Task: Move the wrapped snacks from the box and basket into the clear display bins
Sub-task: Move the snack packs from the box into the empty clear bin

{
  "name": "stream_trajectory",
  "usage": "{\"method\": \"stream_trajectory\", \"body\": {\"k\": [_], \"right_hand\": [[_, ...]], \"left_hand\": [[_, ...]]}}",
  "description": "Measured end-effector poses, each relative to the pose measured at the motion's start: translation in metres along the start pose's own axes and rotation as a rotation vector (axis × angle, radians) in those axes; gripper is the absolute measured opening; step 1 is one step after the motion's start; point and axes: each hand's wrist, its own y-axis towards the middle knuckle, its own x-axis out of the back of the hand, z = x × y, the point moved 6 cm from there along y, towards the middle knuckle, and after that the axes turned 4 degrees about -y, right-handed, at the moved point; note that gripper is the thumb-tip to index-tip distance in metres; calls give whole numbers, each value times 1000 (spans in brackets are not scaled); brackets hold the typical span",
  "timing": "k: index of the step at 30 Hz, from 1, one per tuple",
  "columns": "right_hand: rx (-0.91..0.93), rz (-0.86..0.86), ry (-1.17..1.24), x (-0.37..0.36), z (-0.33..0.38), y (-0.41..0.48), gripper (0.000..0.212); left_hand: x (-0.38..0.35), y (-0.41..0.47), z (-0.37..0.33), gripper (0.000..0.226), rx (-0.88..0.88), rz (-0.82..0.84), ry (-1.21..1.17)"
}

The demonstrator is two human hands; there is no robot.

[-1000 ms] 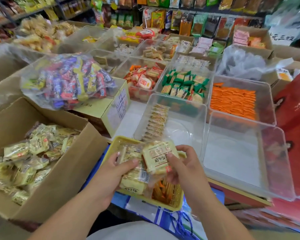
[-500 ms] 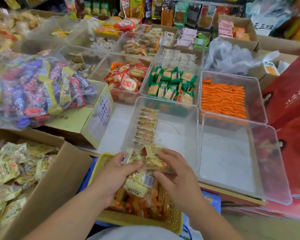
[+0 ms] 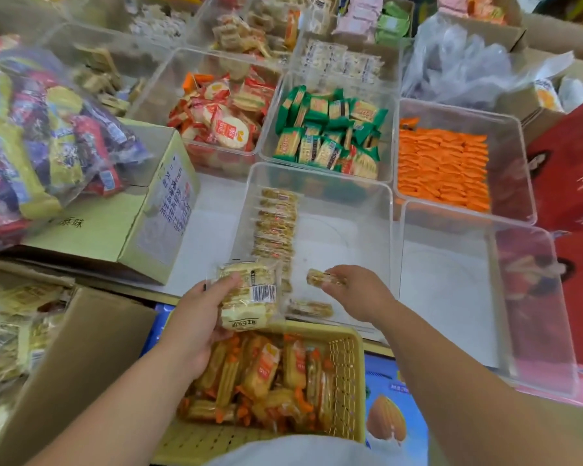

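Observation:
My left hand [image 3: 196, 317] grips a stack of yellow wrapped snacks [image 3: 248, 294] above the far rim of the yellow basket [image 3: 347, 371], which holds orange-and-yellow wrapped snacks [image 3: 266, 375]. My right hand [image 3: 357, 292] pinches one small wrapped snack [image 3: 320, 276] inside the near clear display bin [image 3: 389, 230]. A row of the same snacks [image 3: 276, 223] stands along that bin's left side, and one snack [image 3: 310, 308] lies at its near wall. An open cardboard box [image 3: 91, 348] of yellow wrapped snacks [image 3: 11, 331] sits at the left.
An empty clear bin [image 3: 532, 297] stands to the right. Behind are bins of orange packs [image 3: 441, 169], green packs [image 3: 330, 129] and red-wrapped crackers [image 3: 223, 119]. A bag of mixed candy [image 3: 48, 136] rests on a yellow-green carton [image 3: 155, 203]. A red box [image 3: 572, 183] lies at right.
My right hand took one snack off the stack and carried it forward into the near clear bin. My left hand kept the stack at the bin's near left corner. The camera tilted down.

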Motion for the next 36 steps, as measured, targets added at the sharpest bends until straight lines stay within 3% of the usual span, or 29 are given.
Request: {"method": "stream_trajectory", "body": {"k": [10, 15, 18, 25, 28, 31, 33, 36], "right_hand": [[83, 383, -189, -47, 14, 28, 52], [121, 445, -291, -53, 13, 27, 55], [122, 453, -311, -54, 15, 25, 63], [103, 244, -65, -23, 25, -4, 65], [229, 87, 86, 3, 40, -39, 70], [420, 149, 406, 17, 65, -86, 103], [543, 110, 370, 19, 76, -108, 117], [637, -96, 138, 18, 87, -125, 106]], "left_hand": [[1, -2, -1, 59, 3, 58, -77], [0, -3, -1, 67, -12, 67, -54], [-2, -3, -3, 55, -2, 55, -70], [-11, -11, -10, 20, 124, 182, -396], [-19, -20, -10, 29, 135, 214, -397], [-27, -30, -6, 49, 127, 193, -326], [-33, -38, -4, 56, 107, 204, -281], [-44, -49, -1, 62, 55, 247, -195]]}}
